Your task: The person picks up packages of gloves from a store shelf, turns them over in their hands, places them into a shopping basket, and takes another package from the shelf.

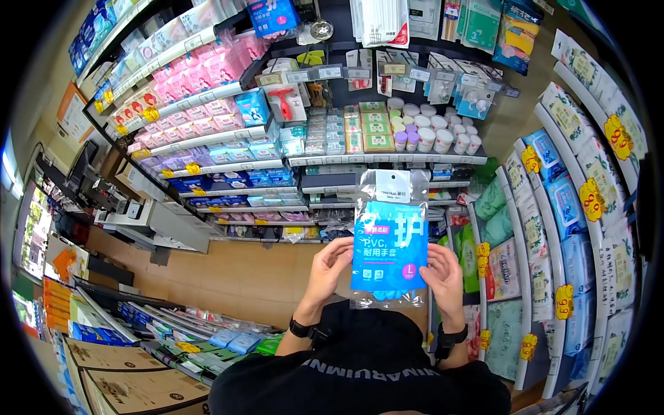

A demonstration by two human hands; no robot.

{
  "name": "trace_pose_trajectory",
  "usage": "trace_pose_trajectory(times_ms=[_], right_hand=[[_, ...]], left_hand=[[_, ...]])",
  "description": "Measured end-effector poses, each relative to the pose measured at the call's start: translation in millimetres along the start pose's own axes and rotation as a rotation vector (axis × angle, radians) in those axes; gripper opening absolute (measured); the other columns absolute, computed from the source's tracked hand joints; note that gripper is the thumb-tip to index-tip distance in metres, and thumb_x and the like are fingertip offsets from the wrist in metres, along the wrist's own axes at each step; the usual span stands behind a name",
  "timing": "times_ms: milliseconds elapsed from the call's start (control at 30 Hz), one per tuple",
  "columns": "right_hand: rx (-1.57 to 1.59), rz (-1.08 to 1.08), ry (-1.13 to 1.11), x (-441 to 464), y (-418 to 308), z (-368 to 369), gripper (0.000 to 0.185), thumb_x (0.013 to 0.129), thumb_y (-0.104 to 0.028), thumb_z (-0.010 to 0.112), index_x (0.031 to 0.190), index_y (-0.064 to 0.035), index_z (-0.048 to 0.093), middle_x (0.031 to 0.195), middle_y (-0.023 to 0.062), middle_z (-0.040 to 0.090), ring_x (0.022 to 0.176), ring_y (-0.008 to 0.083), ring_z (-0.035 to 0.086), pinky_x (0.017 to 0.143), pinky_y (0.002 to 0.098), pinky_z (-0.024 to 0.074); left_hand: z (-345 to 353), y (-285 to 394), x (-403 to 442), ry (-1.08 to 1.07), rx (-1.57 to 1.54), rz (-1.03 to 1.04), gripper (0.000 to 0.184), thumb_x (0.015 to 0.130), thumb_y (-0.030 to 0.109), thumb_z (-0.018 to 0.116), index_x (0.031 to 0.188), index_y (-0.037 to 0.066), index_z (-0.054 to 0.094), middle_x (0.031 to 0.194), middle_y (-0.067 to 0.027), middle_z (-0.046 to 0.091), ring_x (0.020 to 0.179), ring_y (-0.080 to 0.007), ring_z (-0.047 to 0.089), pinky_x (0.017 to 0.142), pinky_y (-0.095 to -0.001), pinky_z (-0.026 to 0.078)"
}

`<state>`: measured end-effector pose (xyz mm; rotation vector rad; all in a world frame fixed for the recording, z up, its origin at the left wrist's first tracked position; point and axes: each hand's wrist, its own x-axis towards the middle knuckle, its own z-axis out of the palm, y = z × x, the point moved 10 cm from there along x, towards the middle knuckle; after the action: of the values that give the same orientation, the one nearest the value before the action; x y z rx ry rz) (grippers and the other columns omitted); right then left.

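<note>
A clear packet of blue PVC gloves (pixel 389 242) is held upright between my two hands, its printed front facing me. My left hand (pixel 332 268) pinches the packet's left edge with thumb and fingers. On the right edge, my right hand (pixel 443 275) grips it the same way. The packet has a white hang tag at the top and a pink "L" circle near the lower right. Black bands circle both wrists.
A shelf (pixel 387 159) ahead carries boxes and round tubs (pixel 443 140). Pink packs (pixel 200 69) line the shelves at left. Wipes and tissue packs (pixel 564 207) fill the right shelves. Cardboard boxes (pixel 138 380) stand at lower left. A peg-hung blue packet (pixel 272 17) is above.
</note>
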<state>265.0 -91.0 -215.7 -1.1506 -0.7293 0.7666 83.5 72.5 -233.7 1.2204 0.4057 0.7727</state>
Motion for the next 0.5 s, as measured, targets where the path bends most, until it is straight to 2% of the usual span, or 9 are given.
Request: trace_pose_trajectory(times_ms=[167,233,267,333,367,500], right_hand=[[-0.002,0.040,0.026,3,21,-4,0.050,0.086,0.008,0.067,0.132,0.0029,0.048,0.116,0.0116,0.061,0.103,0.0153,0.062,0.086,0.0258,0.0523],[0.068,0.044,0.044,2,24,-3,0.054,0.086,0.009,0.068,0.133,0.0004,0.045,0.115,0.0112,0.060,0.101,0.0150,0.062,0.085,0.0259,0.0529],[0.068,0.046,0.046,2,26,-3,0.054,0.086,0.009,0.068,0.133,0.0004,0.045,0.115,0.0112,0.060,0.101,0.0150,0.062,0.085,0.0259,0.0529],[0.061,0.076,0.043,1,37,-3,0.056,0.085,0.009,0.069,0.134,-0.0014,0.043,0.115,0.0109,0.060,0.100,0.0146,0.062,0.086,0.0265,0.0533],[0.060,0.079,0.044,0,44,-4,0.056,0.085,0.009,0.069,0.134,-0.0014,0.043,0.115,0.0109,0.060,0.100,0.0146,0.062,0.086,0.0265,0.0533],[0.035,0.156,-0.054,-5,60,8,0.053,0.084,0.007,0.071,0.130,-0.0006,0.046,0.115,0.0094,0.059,0.102,0.0143,0.062,0.086,0.0267,0.0533]], left_hand=[[2,-7,0,-0.077,0.006,-0.032,0.032,0.100,0.010,0.059,0.129,-0.003,0.057,0.119,-0.0087,0.065,0.109,-0.0129,0.060,0.097,-0.0291,0.047],[8,-18,-3,-0.142,-0.029,-0.132,0.040,0.100,0.012,0.059,0.136,-0.002,0.050,0.127,-0.0099,0.061,0.117,-0.0151,0.057,0.101,-0.0304,0.045],[9,-20,-4,-0.142,-0.029,-0.134,0.040,0.100,0.012,0.059,0.136,-0.002,0.050,0.127,-0.0099,0.061,0.117,-0.0151,0.057,0.101,-0.0304,0.045],[22,-27,-7,-0.246,-0.023,-0.152,0.048,0.101,0.014,0.058,0.143,0.000,0.041,0.136,-0.0113,0.054,0.125,-0.0180,0.052,0.105,-0.0328,0.042],[28,-37,-11,-0.306,-0.084,-0.238,0.054,0.102,0.023,0.057,0.148,0.003,0.034,0.143,-0.0123,0.047,0.132,-0.0205,0.047,0.108,-0.0359,0.040],[41,-52,-20,-0.319,-0.160,-0.370,0.061,0.103,0.033,0.055,0.151,0.005,0.030,0.147,-0.0120,0.043,0.134,-0.0216,0.044,0.109,-0.0386,0.039]])
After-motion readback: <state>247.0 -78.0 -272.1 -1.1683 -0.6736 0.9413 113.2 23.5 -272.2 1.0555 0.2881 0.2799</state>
